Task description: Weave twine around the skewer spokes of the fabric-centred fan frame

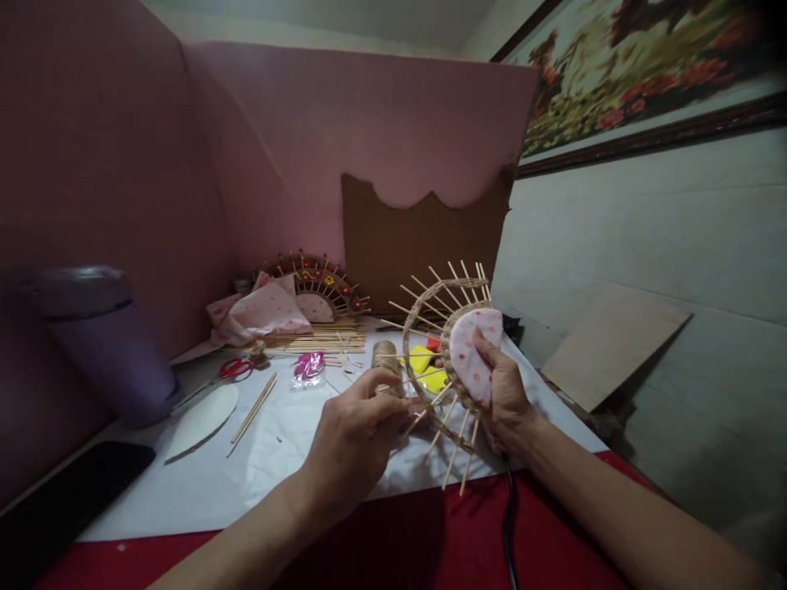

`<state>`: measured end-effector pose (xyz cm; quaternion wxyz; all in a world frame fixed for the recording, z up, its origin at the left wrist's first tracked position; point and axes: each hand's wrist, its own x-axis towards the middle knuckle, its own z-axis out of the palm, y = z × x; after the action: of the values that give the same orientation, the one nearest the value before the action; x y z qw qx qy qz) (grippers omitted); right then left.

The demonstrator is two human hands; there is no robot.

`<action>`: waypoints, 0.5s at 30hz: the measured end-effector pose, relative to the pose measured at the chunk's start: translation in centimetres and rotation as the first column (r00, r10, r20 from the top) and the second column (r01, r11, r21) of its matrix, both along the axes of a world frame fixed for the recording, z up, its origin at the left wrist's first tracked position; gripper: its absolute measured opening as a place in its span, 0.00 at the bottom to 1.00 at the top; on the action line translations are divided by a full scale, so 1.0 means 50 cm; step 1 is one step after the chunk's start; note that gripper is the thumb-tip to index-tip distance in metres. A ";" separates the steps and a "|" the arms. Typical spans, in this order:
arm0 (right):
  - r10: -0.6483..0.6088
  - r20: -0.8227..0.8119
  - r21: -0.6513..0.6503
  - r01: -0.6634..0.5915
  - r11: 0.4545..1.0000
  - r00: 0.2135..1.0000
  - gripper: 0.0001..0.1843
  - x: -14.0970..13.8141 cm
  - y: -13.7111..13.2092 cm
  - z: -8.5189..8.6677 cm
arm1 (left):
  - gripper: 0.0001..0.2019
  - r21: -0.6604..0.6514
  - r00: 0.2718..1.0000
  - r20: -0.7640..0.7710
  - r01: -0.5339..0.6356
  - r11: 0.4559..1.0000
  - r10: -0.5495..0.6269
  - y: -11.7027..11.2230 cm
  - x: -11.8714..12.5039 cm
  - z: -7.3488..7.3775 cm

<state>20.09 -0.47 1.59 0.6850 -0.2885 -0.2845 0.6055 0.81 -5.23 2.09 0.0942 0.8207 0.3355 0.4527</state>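
My right hand (505,392) grips a half-round woven fan frame (443,360) made of thin wooden sticks and twine, with a pink dotted fabric pad (472,354) at its centre. The frame is held upright above the white sheet. My left hand (357,434) is closed in a pinch at the frame's lower left spokes, on a stick or the twine; I cannot make out which. A spool of twine (386,360) stands just behind my left hand.
A finished fan (320,287), pink cloth (261,315) and a stick bundle (320,340) lie at the back. Red scissors (230,370), a white oval card (200,419), loose sticks (252,414), a purple tumbler (104,340) and a dark phone (67,500) sit left. A black cable (509,524) hangs near.
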 end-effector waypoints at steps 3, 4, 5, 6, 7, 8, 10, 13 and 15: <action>0.001 0.018 -0.005 -0.001 1.000 1.000 0.13 0.000 0.000 0.001 | 0.12 0.137 0.990 -0.096 -0.090 0.986 0.104 -0.001 0.001 0.002; 0.009 0.018 -0.004 -0.009 1.000 1.000 0.14 0.000 -0.001 0.001 | 0.12 0.158 0.985 -0.118 -0.109 0.981 0.128 -0.001 0.001 0.003; 0.018 0.016 -0.001 -0.018 1.000 1.000 0.14 0.001 -0.001 0.002 | 0.13 0.153 0.980 -0.139 -0.118 0.981 0.140 -0.001 0.001 0.003; 0.022 0.014 0.002 -0.022 1.000 1.000 0.14 0.002 -0.001 0.002 | 0.13 0.127 0.977 -0.161 -0.118 0.985 0.137 0.000 0.001 0.002; 0.026 0.012 0.003 -0.027 1.000 1.000 0.15 0.003 -0.001 0.003 | 0.13 0.090 0.975 -0.182 -0.112 0.990 0.127 0.001 0.001 0.002; 0.029 0.010 0.003 -0.029 1.000 1.000 0.15 0.005 -0.001 0.003 | 0.13 0.052 0.972 -0.206 -0.105 0.993 0.113 0.002 0.001 0.001; 0.031 0.011 0.004 -0.031 1.000 0.999 0.15 0.008 0.000 0.005 | 0.13 -0.012 0.969 -0.232 -0.094 0.996 0.089 0.005 0.000 -0.001; 0.023 0.019 -0.025 -0.023 0.999 1.000 0.14 0.009 -0.002 0.011 | 0.13 -0.079 0.981 -0.190 -0.053 0.995 0.037 0.009 -0.004 -0.001; 0.015 0.016 -0.061 -0.014 0.998 1.000 0.14 0.007 -0.004 0.015 | 0.14 -0.108 0.988 -0.154 -0.025 0.994 0.008 0.010 -0.006 -0.001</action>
<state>20.45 -0.66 2.36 0.6691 -0.3121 -0.2738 0.6164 0.51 -4.71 2.02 0.1095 0.8439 0.3728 0.3700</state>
